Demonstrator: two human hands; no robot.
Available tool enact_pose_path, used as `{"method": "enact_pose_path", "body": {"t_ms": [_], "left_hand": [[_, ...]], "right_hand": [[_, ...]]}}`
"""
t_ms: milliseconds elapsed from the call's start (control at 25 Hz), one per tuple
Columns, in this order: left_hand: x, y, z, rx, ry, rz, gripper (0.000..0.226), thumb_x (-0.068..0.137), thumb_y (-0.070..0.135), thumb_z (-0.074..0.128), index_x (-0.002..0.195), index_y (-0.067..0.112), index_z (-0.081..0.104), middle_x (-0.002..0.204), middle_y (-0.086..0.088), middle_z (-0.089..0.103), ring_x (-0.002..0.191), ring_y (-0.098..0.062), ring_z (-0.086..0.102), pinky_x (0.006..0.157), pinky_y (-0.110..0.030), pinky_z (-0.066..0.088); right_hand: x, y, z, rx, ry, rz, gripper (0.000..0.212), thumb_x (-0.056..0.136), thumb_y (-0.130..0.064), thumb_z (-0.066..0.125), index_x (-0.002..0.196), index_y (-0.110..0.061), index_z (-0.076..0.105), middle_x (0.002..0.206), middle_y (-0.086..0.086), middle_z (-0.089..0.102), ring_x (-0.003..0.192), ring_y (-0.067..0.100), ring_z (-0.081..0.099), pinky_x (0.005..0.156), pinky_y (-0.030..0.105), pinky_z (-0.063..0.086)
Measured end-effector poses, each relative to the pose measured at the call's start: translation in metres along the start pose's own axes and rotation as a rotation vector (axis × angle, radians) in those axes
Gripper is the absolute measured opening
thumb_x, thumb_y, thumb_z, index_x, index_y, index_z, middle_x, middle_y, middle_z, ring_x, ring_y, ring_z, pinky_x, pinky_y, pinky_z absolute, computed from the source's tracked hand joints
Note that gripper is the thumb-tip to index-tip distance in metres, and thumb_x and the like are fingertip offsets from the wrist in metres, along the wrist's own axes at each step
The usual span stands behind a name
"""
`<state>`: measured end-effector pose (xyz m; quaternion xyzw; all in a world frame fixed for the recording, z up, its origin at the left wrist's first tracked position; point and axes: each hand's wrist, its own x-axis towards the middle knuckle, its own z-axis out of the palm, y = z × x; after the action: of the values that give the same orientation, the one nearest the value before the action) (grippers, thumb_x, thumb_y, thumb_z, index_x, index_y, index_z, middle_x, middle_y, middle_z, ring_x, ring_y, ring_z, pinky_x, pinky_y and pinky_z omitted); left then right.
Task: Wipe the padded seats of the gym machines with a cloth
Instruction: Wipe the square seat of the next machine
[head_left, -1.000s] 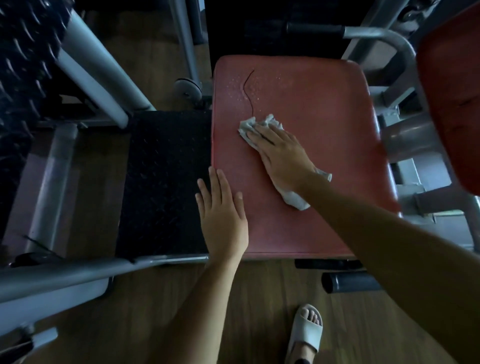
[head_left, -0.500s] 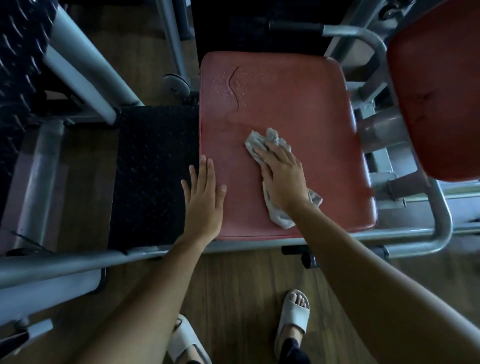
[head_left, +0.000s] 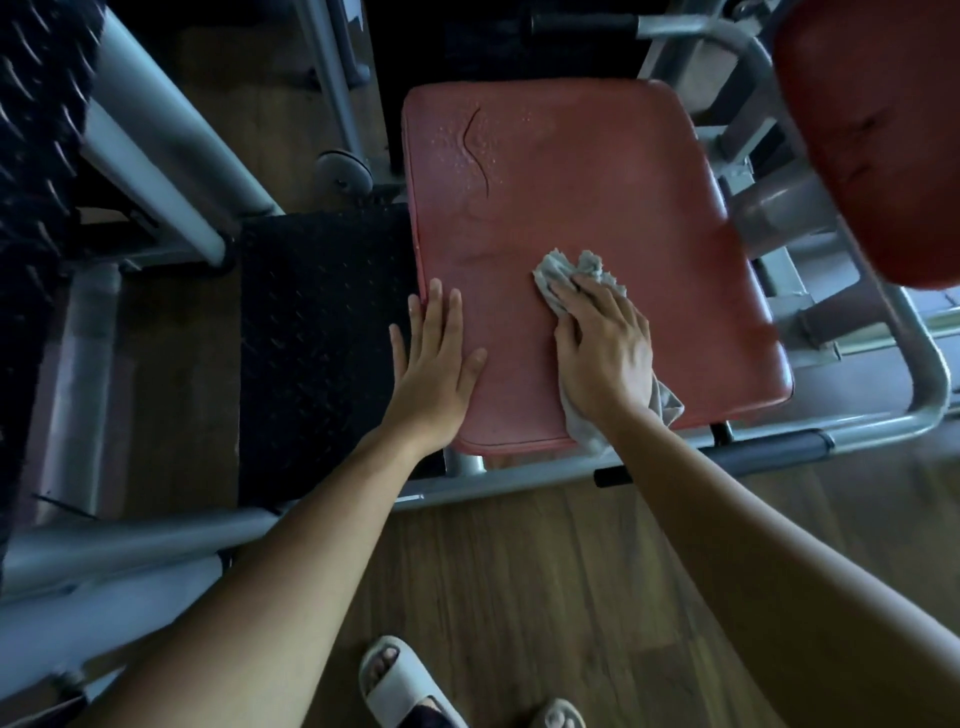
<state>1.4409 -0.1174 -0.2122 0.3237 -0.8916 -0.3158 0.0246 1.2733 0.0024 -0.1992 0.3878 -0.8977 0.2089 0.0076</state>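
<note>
A red padded seat (head_left: 582, 197) with a dark crack and water droplets near its far left corner fills the middle of the view. My right hand (head_left: 605, 348) lies flat on a crumpled grey cloth (head_left: 576, 267), pressing it onto the near half of the seat; the cloth's tail sticks out past my wrist at the seat's front edge. Flat on the seat's left edge rests my left hand (head_left: 436, 364), fingers straight, holding nothing.
A black tread-plate footboard (head_left: 317, 332) adjoins the seat's left side. Grey steel frame tubes (head_left: 919, 364) wrap the right and front. A second red pad (head_left: 878, 124) hangs at the upper right. Wood floor and my sandalled foot (head_left: 400, 680) lie below.
My right hand has drawn the cloth from the seat's middle toward its near edge and slightly right. My left hand stayed flat on the seat's left edge.
</note>
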Motion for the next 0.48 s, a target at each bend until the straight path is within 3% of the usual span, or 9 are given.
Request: {"method": "enact_pose_path", "body": {"t_ms": [200, 480], "left_hand": [[0.0001, 0.0003, 0.0034, 0.008, 0.029, -0.005, 0.067, 0.107, 0.046, 0.023, 0.159, 0.024, -0.014, 0.165, 0.007, -0.026, 0.15, -0.016, -0.03, 0.121, -0.042, -0.021], [0.0036, -0.002, 0.0085, 0.088, 0.092, -0.012, 0.064, 0.108, 0.044, 0.024, 0.161, 0.023, -0.006, 0.167, 0.002, -0.019, 0.152, -0.022, -0.022, 0.123, -0.05, -0.014]], "right_hand": [[0.0003, 0.0003, 0.0028, -0.024, 0.052, 0.002, 0.043, 0.097, -0.028, 0.047, 0.138, -0.033, 0.058, 0.142, -0.008, 0.055, 0.131, 0.02, 0.049, 0.114, 0.038, 0.033], [0.0031, 0.0033, 0.0033, 0.005, -0.01, 0.006, 0.047, 0.093, -0.028, 0.047, 0.139, -0.033, 0.057, 0.141, -0.005, 0.055, 0.131, 0.025, 0.048, 0.113, 0.04, 0.031]]}}
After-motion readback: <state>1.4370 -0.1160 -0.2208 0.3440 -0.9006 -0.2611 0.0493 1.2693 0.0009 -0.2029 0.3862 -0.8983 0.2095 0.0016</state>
